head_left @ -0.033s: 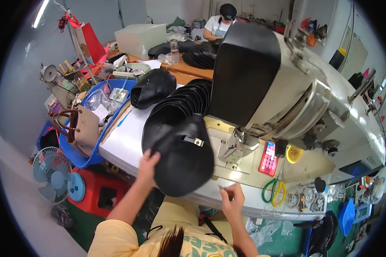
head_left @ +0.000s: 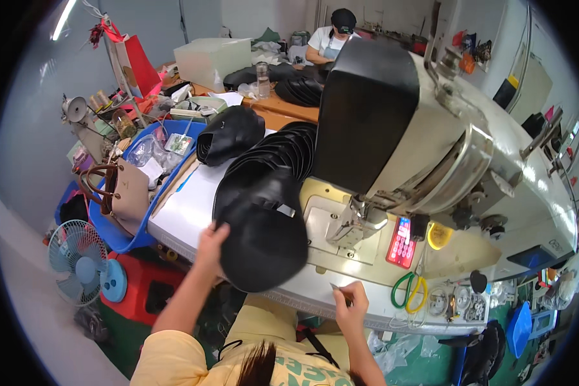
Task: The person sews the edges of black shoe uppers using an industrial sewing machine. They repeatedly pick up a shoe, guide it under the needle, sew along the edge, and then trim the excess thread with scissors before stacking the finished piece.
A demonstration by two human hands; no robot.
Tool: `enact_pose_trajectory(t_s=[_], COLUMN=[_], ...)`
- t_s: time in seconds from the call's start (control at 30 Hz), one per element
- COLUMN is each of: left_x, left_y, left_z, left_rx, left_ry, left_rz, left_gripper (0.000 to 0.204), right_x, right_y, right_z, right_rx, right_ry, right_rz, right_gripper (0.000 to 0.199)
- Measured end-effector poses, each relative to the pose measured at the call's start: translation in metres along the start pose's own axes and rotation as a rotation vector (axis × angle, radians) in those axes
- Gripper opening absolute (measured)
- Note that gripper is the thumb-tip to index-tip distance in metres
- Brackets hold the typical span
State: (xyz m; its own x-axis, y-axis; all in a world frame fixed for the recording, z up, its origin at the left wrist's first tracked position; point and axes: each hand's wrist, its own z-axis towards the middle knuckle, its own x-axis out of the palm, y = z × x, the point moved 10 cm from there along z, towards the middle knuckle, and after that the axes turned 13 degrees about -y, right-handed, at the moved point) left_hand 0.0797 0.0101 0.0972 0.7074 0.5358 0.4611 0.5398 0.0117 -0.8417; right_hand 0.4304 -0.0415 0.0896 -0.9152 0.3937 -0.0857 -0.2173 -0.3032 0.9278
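My left hand (head_left: pixel 213 246) grips the left edge of a rounded black leather-like panel (head_left: pixel 264 251), which has a small metal fitting (head_left: pixel 285 210) near its upper right. The panel hangs over the table's front edge, in front of a fanned row of similar black pieces (head_left: pixel 289 145). Low at the front edge, my right hand (head_left: pixel 352 302) is closed around a small tool with a thin pointed metal tip; most of it is hidden in the fingers. A sewing machine (head_left: pixel 383 122) stands to the right of the panel, its presser area (head_left: pixel 350 231) apart from both hands.
A pink-screened phone (head_left: pixel 401 244), green-and-yellow-handled scissors (head_left: pixel 410 293) and bobbins (head_left: pixel 439 297) lie right of the machine bed. A rolled black piece (head_left: pixel 231 135) and a blue tub (head_left: pixel 135 238) with a handbag (head_left: pixel 127 196) are left. Another person (head_left: pixel 331 42) works at the back.
My left hand and the black panel have shifted left, away from the machine's presser area. My right hand has moved only slightly.
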Motion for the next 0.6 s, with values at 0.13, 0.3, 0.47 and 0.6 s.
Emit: enact_pose_trajectory(t_s=[0.13, 0.3, 0.47, 0.6], left_x=[-0.067, -0.072, 0.001, 0.008], left_y=[-0.037, -0.019, -0.067, -0.093], left_z=[0.077, 0.126, 0.152, 0.186], left_rx=[0.134, 0.222, 0.765, 0.889], left_ry=[0.031, 0.009, -0.051, -0.121], left_rz=[0.326, 0.64, 0.881, 0.594], left_gripper=[0.026, 0.021, 0.009, 0.016], right_x=[-0.039, -0.033, -0.02, -0.021], right_y=[-0.034, -0.02, -0.011, -0.01], right_z=[-0.002, 0.004, 0.008, 0.006], right_rx=[-0.056, -0.189, -0.259, -0.293], right_ry=[-0.064, -0.043, 0.013, -0.006], right_rz=[-0.218, -0.356, -0.448, -0.472], right_gripper=[0.017, 0.024, 0.024, 0.024])
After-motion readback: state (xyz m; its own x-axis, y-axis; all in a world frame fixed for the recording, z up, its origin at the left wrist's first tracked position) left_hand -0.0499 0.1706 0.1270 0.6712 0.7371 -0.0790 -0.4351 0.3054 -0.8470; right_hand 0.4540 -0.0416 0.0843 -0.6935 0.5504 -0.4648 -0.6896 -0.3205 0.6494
